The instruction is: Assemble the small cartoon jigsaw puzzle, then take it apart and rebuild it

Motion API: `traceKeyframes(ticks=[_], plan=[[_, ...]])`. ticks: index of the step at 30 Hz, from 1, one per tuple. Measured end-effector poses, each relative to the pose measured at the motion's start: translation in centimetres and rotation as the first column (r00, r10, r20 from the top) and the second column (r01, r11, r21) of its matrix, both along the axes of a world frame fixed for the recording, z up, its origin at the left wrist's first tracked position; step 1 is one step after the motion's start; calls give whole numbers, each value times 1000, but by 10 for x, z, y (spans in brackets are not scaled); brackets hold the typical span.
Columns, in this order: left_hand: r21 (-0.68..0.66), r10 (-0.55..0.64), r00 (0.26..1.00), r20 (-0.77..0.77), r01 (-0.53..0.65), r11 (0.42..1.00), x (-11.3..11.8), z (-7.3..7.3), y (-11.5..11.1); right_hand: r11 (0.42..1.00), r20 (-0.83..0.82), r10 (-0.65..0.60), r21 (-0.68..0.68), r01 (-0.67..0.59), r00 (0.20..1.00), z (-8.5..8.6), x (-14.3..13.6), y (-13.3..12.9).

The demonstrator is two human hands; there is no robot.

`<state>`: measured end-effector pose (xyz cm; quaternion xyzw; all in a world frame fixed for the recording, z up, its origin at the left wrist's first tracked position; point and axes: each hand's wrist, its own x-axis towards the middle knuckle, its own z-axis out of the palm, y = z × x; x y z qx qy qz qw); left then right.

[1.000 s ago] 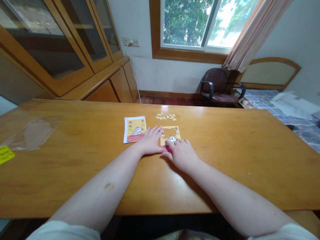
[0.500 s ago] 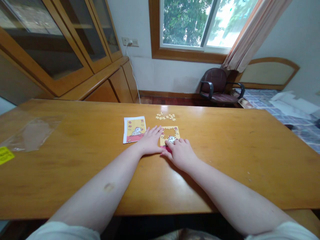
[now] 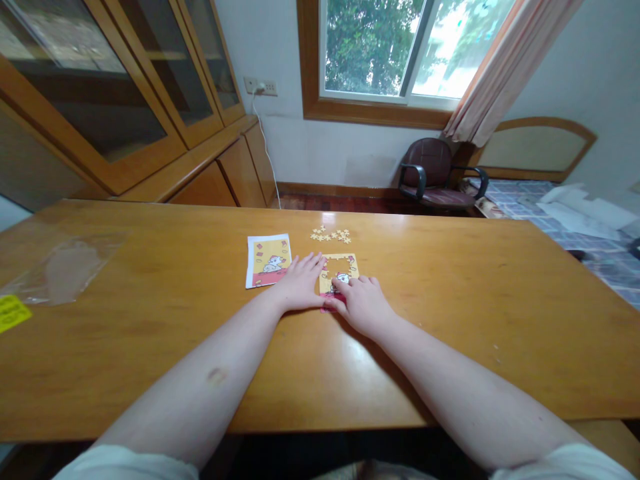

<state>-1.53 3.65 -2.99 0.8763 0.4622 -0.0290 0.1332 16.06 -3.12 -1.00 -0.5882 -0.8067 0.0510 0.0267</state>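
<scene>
A small yellow and red jigsaw puzzle [image 3: 326, 285] with a white cartoon animal lies flat on the table, with a gap in its upper middle. My left hand [image 3: 300, 283] is spread along the puzzle's left edge, fingers stretched out. Over the lower right part rests my right hand [image 3: 366, 305], its index finger extended onto the picture and the other fingers loosely bent. It covers that corner. Loose puzzle pieces [image 3: 330, 235] lie beyond the puzzle. To the left, a picture sheet [image 3: 270, 257] with the same design is partly under or behind my left hand.
The wooden table [image 3: 190, 333] spreads wide around the puzzle. A clear plastic bag [image 3: 70, 267] and a yellow label [image 3: 13, 312] lie at the left. Past the far edge stand a glass-door cabinet [image 3: 175, 133] and an armchair [image 3: 433, 170].
My right index finger has shifted very slightly on the puzzle, showing a bit more of the picture near it. My left hand stays in place.
</scene>
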Motion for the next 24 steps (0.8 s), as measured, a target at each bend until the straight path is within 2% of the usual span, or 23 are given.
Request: traceKeyframes(ticks=[5, 8, 9, 10, 13, 14, 16, 18, 19, 21, 24], plan=[[12, -8, 1000, 13, 7, 1000, -1, -2, 1, 999, -95, 2, 40, 2, 995, -2, 4, 3], [19, -10, 1000, 21, 9, 1000, -1, -4, 1, 979, -207, 187, 119, -165, 960, 7, 12, -3], [20, -9, 1000, 22, 8, 1000, -2, -4, 1, 954, -230, 291, 144, -263, 929, 14, 15, -6], [20, -8, 1000, 24, 7, 1000, -2, -5, 1, 934, -254, 345, 187, -304, 904, 22, 18, -9], [11, -3, 999, 33, 2, 1000, -2, -6, 1, 945, -350, 281, 266, -192, 894, 48, 26, -6], [5, -1, 999, 34, 1, 1000, -2, -6, 1, 962, -381, 217, 239, -132, 899, 54, 29, 2], [-6, -1, 999, 34, 1, 1000, -2, -6, 2, 997, -416, 34, 78, -2, 909, 56, 38, 27], [-10, -3, 999, 32, 3, 1000, -2, -6, 3, 986, -389, -162, -106, 131, 907, 45, 48, 62], [-11, -3, 999, 32, 4, 1000, -3, -5, 3, 968, -382, -247, -131, 212, 891, 35, 53, 79], [-17, -4, 999, 32, 5, 1000, -3, -5, 3, 945, -427, -314, -55, 322, 848, 13, 62, 107], [-25, -12, 999, 31, 13, 1000, -2, -5, 3, 942, -459, -273, 50, 332, 845, -19, 67, 130]])
